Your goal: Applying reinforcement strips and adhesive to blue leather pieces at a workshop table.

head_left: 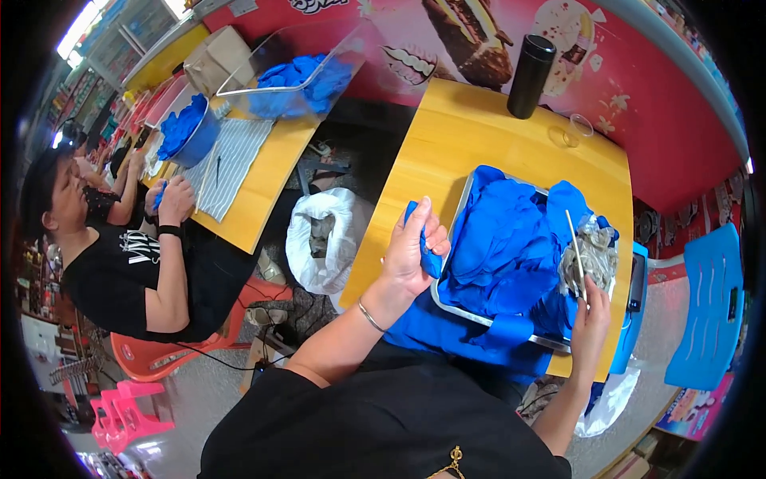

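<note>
My left hand (405,259) is closed around a small blue cloth piece (432,262), held up over the left edge of the tray (465,316). A thin pale stick (572,231) rises from the fingers of my right hand (591,321), its tip pointing away from me. Loose blue cloth pieces (503,239) heap up in the tray and fill most of it. At the tray's right side, beside the stick, sits a crumpled greyish clump in clear plastic (597,254). More blue cloth (467,339) hangs over the near table edge.
A black bottle (531,76) and a clear cup (580,125) stand at the table's back. Left on the floor is a white-lined bin (300,247). Beyond it, a co-worker (120,267) sits by a blue basin (199,149) and clear tub (345,68). A blue chair (702,319) is at right.
</note>
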The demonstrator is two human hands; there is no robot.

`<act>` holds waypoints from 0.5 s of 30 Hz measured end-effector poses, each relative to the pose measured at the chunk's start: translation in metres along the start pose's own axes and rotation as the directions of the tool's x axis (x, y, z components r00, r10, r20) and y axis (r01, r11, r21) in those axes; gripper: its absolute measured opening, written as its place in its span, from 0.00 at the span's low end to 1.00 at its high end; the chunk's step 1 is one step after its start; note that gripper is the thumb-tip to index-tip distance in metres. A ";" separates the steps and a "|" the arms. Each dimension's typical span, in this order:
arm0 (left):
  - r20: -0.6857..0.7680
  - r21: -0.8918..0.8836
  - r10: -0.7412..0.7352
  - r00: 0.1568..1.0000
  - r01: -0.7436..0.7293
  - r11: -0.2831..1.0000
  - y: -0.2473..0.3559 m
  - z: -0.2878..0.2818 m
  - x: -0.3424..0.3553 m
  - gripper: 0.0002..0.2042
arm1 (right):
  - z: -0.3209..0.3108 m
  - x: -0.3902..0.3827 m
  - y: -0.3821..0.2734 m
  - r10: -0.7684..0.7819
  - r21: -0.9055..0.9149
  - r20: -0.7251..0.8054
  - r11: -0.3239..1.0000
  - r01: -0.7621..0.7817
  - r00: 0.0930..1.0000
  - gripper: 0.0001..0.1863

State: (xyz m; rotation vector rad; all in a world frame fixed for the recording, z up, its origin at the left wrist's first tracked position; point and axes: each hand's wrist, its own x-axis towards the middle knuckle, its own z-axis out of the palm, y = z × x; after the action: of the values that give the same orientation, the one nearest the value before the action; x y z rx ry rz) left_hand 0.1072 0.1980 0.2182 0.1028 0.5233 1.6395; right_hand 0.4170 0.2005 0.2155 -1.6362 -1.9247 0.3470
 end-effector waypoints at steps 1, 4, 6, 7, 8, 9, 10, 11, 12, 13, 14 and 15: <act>0.028 -0.029 -0.032 0.999 0.032 0.999 -0.001 0.000 -0.001 0.12 | 0.003 0.000 0.002 -0.050 -0.057 -0.017 0.997 0.049 0.999 0.18; 0.098 -0.080 -0.057 0.994 0.065 0.995 -0.006 0.002 -0.003 0.13 | 0.003 -0.001 -0.014 -0.075 -0.031 -0.056 0.997 0.073 0.996 0.19; 0.065 -0.126 -0.055 0.996 0.063 0.990 -0.013 0.016 -0.007 0.13 | 0.002 0.003 -0.028 -0.175 0.040 -0.108 0.983 0.180 0.979 0.18; 0.034 -0.180 -0.055 0.998 0.060 0.982 -0.019 0.021 -0.009 0.15 | 0.004 0.003 -0.037 -0.147 0.177 -0.063 0.972 0.156 0.987 0.17; 0.124 -0.216 -0.080 0.989 0.106 0.971 -0.023 0.017 -0.009 0.16 | 0.008 0.003 -0.053 -0.129 0.387 0.006 0.915 0.116 0.992 0.20; 0.128 -0.208 -0.102 0.986 0.128 0.970 -0.028 0.018 -0.009 0.16 | 0.017 0.002 -0.066 -0.128 0.520 0.081 0.852 0.068 0.988 0.23; 0.089 -0.166 -0.106 0.990 0.119 0.979 -0.035 0.022 -0.010 0.16 | 0.023 0.001 -0.081 -0.168 0.607 0.157 0.793 0.039 0.973 0.26; 0.053 -0.122 -0.105 0.993 0.111 0.986 -0.041 0.025 -0.013 0.17 | 0.029 0.000 -0.091 -0.187 0.678 0.211 0.735 -0.006 0.959 0.29; 0.222 -0.091 -0.102 0.970 0.124 0.988 -0.048 0.010 -0.011 0.18 | 0.035 -0.001 -0.099 -0.216 0.704 0.238 0.710 -0.015 0.947 0.32; 0.223 -0.086 -0.120 0.967 0.142 0.986 -0.051 0.016 -0.017 0.18 | 0.037 0.001 -0.108 -0.212 0.721 0.272 0.691 -0.053 0.939 0.33; 0.134 0.039 -0.151 0.979 0.147 0.988 -0.054 0.026 -0.024 0.18 | 0.042 0.002 -0.109 -0.265 0.660 0.173 0.746 0.088 0.949 0.33; 0.043 0.163 -0.166 0.985 0.157 0.974 -0.057 0.031 -0.027 0.18 | 0.047 0.003 -0.108 -0.328 0.576 0.083 0.786 0.223 0.941 0.32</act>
State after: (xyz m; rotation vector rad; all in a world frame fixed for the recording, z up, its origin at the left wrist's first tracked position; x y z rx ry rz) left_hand 0.1753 0.1830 0.2300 0.2185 0.6041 1.4304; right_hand 0.3021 0.1884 0.2374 -0.9451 -1.9083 0.8717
